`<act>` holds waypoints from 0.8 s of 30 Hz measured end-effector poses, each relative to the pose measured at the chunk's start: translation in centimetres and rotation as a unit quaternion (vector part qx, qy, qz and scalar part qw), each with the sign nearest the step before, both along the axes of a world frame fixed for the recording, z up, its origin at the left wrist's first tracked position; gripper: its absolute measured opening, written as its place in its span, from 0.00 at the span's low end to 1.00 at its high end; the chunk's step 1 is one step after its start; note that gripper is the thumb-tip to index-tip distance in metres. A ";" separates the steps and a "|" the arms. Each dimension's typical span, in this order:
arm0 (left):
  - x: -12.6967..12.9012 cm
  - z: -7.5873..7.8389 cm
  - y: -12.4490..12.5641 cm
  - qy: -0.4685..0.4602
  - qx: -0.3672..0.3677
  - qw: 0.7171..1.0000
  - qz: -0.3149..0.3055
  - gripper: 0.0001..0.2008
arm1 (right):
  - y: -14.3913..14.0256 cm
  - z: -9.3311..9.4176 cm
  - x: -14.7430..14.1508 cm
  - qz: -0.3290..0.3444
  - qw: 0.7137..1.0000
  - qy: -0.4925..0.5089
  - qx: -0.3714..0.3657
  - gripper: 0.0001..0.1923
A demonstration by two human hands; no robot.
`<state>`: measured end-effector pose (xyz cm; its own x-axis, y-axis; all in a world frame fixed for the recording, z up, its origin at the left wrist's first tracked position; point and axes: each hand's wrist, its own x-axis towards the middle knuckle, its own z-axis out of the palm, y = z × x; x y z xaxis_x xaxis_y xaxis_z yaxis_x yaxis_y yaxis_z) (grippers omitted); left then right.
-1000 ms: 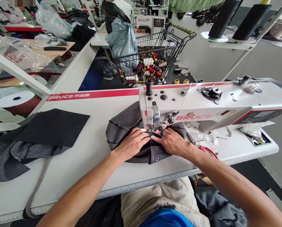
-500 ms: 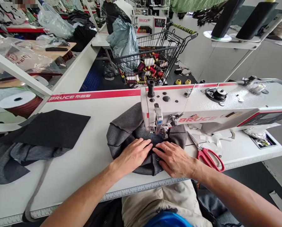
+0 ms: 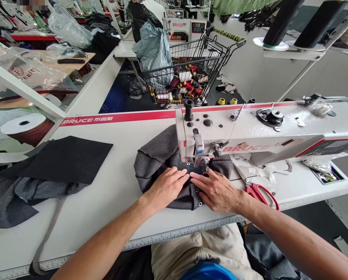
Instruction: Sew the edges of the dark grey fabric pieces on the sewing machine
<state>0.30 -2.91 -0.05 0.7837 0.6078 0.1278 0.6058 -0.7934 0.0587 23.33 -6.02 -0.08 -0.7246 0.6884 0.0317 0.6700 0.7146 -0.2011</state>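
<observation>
A dark grey garment piece (image 3: 156,159) with metal eyelets lies bunched on the white sewing table (image 3: 104,202), under the head of a white BRUCE sewing machine (image 3: 249,134). My left hand (image 3: 166,186) lies flat on the fabric just left of the needle. My right hand (image 3: 217,190) presses flat on it just right of the needle, fingertips almost meeting the left ones. Both hands hold the cloth down just in front of the presser foot (image 3: 204,165).
Red-handled scissors (image 3: 258,190) lie right of my right hand among white scraps. A stack of dark fabric pieces (image 3: 45,167) sits at the table's left. Behind the table stands a wire cart (image 3: 188,74) with several thread cones. Black thread cones (image 3: 296,19) stand at the upper right.
Both hands slid a little toward me along the fabric and now lie flatter, slightly further from the presser foot. The scissors show more fully.
</observation>
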 end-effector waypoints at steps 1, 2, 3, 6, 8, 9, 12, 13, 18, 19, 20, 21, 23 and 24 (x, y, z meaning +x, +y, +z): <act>0.0 0.0 0.1 0.001 -0.002 1.000 0.001 0.14 | 0.1 -0.1 0.0 0.001 1.000 -0.002 0.004 0.25; 0.0 0.1 0.2 0.002 -0.003 1.000 0.003 0.14 | 0.2 -0.1 0.1 0.001 1.000 -0.003 0.007 0.26; 0.1 0.1 0.2 0.003 -0.004 1.000 0.004 0.14 | 0.2 -0.1 0.1 0.000 1.000 -0.004 0.010 0.26; 0.1 -0.1 0.5 0.002 -0.005 1.000 0.009 0.14 | 0.4 0.1 0.0 -0.007 1.000 -0.005 0.017 0.25; 0.1 -0.3 0.8 -0.007 -0.004 1.000 0.011 0.15 | 0.6 0.2 -0.1 -0.014 1.000 -0.004 0.021 0.25; 0.0 -0.4 1.0 -0.013 -0.003 1.000 0.012 0.15 | 0.7 0.2 -0.1 -0.017 1.000 -0.004 0.022 0.25; 0.0 -0.6 1.4 -0.024 -0.006 1.000 0.013 0.16 | 1.0 0.2 -0.1 -0.020 1.000 -0.001 0.019 0.25; 0.1 -0.7 1.5 -0.026 -0.009 1.000 0.013 0.15 | 1.2 0.1 -0.1 -0.020 1.000 0.001 0.016 0.25; 0.0 -0.9 2.0 -0.041 -0.027 0.999 0.016 0.16 | 2.0 0.7 0.2 -0.004 1.000 0.009 -0.016 0.23; -0.1 -0.8 2.0 -0.045 -0.035 0.998 0.016 0.16 | 2.0 1.1 0.1 0.001 1.000 0.010 -0.028 0.21; -0.3 -0.6 2.0 -0.048 -0.047 0.998 0.013 0.15 | 1.8 1.6 0.1 0.003 0.999 0.010 -0.041 0.20; -0.6 -0.2 1.7 -0.050 -0.064 0.997 0.007 0.15 | 1.5 2.1 0.0 0.004 0.998 0.010 -0.054 0.19; -1.2 0.9 0.7 -0.040 -0.102 0.994 -0.016 0.16 | 0.3 3.1 -0.2 0.011 0.998 0.008 -0.069 0.19; -1.5 1.4 -0.2 -0.029 -0.114 0.993 -0.027 0.18 | -0.5 3.5 -0.2 0.019 0.997 0.002 -0.069 0.19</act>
<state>-1.19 -3.11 1.39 0.8117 0.5830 0.0368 0.5528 -0.7869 0.2742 23.11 -6.54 3.44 -0.7505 0.6584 -0.0575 0.6416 0.7050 -0.3022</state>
